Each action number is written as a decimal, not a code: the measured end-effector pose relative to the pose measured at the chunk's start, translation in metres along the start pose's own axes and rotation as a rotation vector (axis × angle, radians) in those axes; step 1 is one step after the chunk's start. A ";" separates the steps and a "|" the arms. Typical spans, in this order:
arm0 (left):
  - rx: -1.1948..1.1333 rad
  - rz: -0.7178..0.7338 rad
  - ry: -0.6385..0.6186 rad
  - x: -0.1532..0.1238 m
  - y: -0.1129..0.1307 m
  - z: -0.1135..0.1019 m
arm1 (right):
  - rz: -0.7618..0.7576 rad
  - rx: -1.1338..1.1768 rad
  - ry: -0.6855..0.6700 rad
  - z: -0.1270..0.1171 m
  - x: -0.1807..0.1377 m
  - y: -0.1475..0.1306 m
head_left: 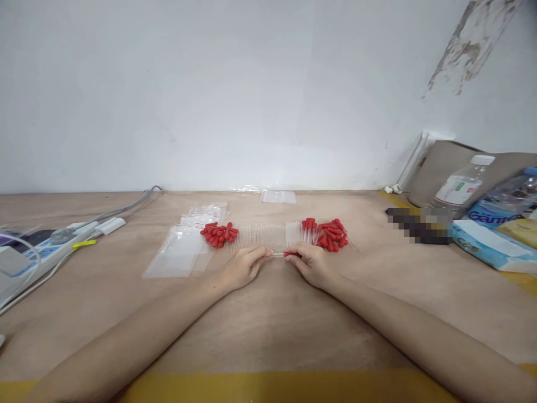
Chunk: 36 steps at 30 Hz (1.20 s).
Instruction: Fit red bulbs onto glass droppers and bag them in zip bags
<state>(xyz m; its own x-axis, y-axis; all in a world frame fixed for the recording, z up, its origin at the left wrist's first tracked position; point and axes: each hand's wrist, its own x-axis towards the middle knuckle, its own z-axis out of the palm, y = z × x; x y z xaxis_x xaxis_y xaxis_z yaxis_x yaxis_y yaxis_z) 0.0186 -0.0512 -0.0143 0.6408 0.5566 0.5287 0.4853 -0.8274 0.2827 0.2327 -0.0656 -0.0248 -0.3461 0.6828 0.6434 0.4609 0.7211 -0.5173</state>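
Note:
Between my two hands, near the table's middle, lies a dropper: a thin clear tube (278,255) with a red rubber bulb (287,254) at its right end. My left hand (245,266) is closed, pinching the tube's left end. Closed too, my right hand (314,264) pinches the bulb, mostly hiding it. Just behind them a row of thin clear tubes (266,235) lies side by side. Loose red bulbs (218,236) are heaped at the row's left end. More red bulbs (333,232) sit at its right, several of them with tubes attached.
Clear zip bags (170,254) overlap left of the bulbs; another small bag (279,196) lies by the wall. A power strip (37,260) with cables is at far left. On the right are a plastic bottle (457,187), a blue tissue pack (495,244) and a blurred-out dark item (413,225).

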 end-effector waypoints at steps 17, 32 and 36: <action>0.133 0.064 -0.020 0.001 0.003 0.005 | -0.131 -0.112 -0.113 0.002 0.001 0.000; 0.130 0.035 -0.043 0.001 0.005 0.003 | -0.166 -0.162 -0.148 0.007 0.005 0.001; 0.128 0.037 -0.045 0.000 0.002 0.005 | -0.159 -0.154 -0.169 0.007 0.005 0.002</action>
<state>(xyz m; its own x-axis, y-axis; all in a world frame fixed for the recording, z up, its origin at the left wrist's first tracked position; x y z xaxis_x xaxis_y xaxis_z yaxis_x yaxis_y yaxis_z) 0.0224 -0.0523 -0.0174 0.6844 0.5308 0.4999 0.5310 -0.8327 0.1572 0.2261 -0.0602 -0.0261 -0.5500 0.5814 0.5996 0.5041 0.8035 -0.3167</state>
